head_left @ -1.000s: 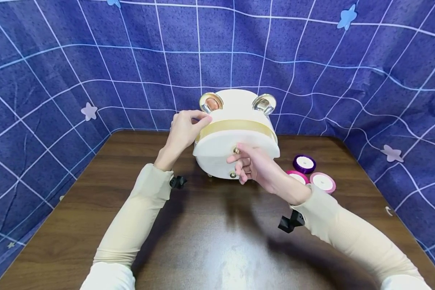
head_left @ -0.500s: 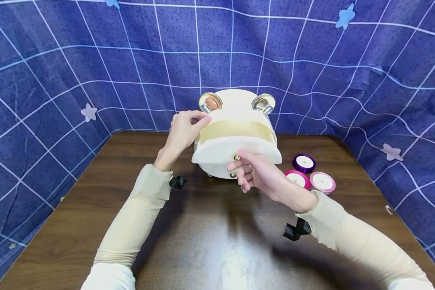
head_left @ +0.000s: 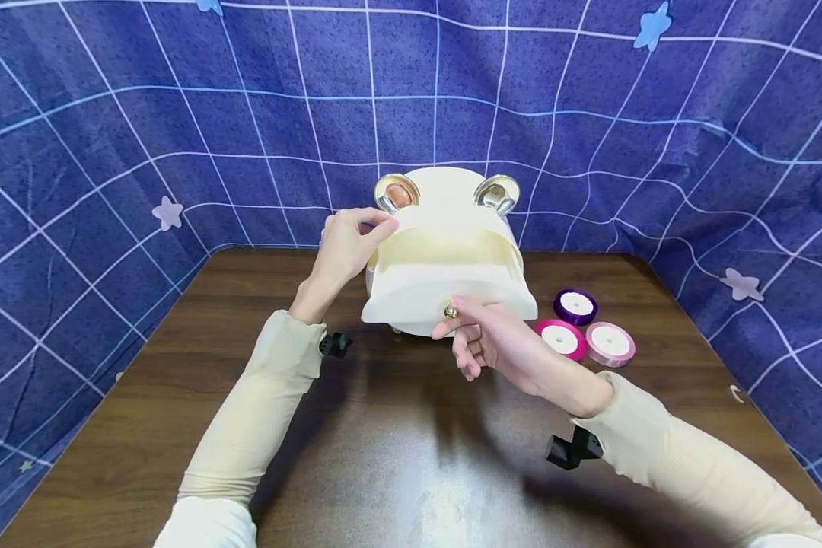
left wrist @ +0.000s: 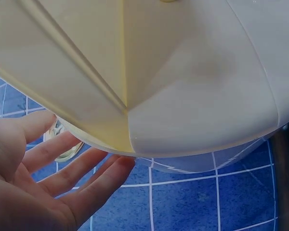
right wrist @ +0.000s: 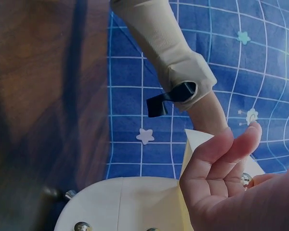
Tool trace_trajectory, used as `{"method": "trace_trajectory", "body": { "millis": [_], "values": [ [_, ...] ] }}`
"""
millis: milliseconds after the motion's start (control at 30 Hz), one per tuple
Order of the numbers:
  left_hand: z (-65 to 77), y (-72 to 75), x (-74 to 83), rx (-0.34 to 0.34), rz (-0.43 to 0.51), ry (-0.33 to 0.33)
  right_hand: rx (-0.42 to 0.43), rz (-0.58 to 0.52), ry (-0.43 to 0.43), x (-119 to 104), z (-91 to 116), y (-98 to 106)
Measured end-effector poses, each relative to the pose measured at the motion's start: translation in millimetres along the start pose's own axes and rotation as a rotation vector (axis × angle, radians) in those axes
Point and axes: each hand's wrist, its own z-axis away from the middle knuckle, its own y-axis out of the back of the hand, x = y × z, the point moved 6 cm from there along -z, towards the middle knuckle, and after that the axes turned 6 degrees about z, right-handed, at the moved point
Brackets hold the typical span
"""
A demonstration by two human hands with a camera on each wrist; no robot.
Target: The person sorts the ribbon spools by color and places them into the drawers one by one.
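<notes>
A white rounded storage box (head_left: 445, 189) with two shiny gold ears (head_left: 497, 194) stands at the back of the table. Its top drawer (head_left: 400, 301) is pulled out toward me, showing a pale yellow interior (head_left: 445, 247). My right hand (head_left: 507, 346) pinches the gold drawer knob (head_left: 450, 310) with thumb and finger, the other fingers loosely bent below. At the box's upper left, my left hand (head_left: 345, 247) touches the side near the ear. In the left wrist view, its fingers (left wrist: 94, 192) stay fairly straight, tips against the box edge. A lower knob (right wrist: 82, 226) shows in the right wrist view.
Right of the box lie three ribbon spools: purple (head_left: 575, 307), hot pink (head_left: 562, 339) and light pink (head_left: 610, 344). The dark wooden table (head_left: 356, 457) extends in front. A blue gridded curtain (head_left: 246, 137) hangs close behind and along both sides.
The top drawer has come farther out toward me, along with my right hand on its knob, uncovering more of the yellow interior. My left hand has stayed in place.
</notes>
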Motion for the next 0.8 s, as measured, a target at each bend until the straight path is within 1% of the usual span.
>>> {"method": "trace_trajectory", "body": {
  "millis": [167,367,467,533,600,667,733,800],
  "values": [
    [0.1,-0.3,-1.1,0.006,0.011,-0.006,-0.017,0.001,-0.003,4,2,0],
    [-0.5,-0.8,-2.6,0.015,0.008,-0.015,-0.059,0.018,-0.012,7,3,0],
    [-0.8,-1.0,-3.6,0.016,0.007,-0.013,-0.059,0.026,-0.021,8,3,-1],
    [-0.6,-1.2,-3.9,0.014,0.006,-0.009,-0.054,0.041,-0.031,8,5,-1],
    [-0.2,-1.3,-4.2,0.011,0.005,-0.002,-0.061,0.084,-0.026,6,9,-2],
    [0.1,-1.4,-3.9,0.007,0.003,0.002,-0.074,0.154,0.0,0,17,-1],
    [-0.2,-1.0,-3.4,0.008,0.0,0.006,-0.073,0.242,0.064,-12,28,4],
    [-0.6,-0.3,-2.5,0.014,0.0,0.009,-0.044,0.312,0.143,-29,40,15]
  ]
}}
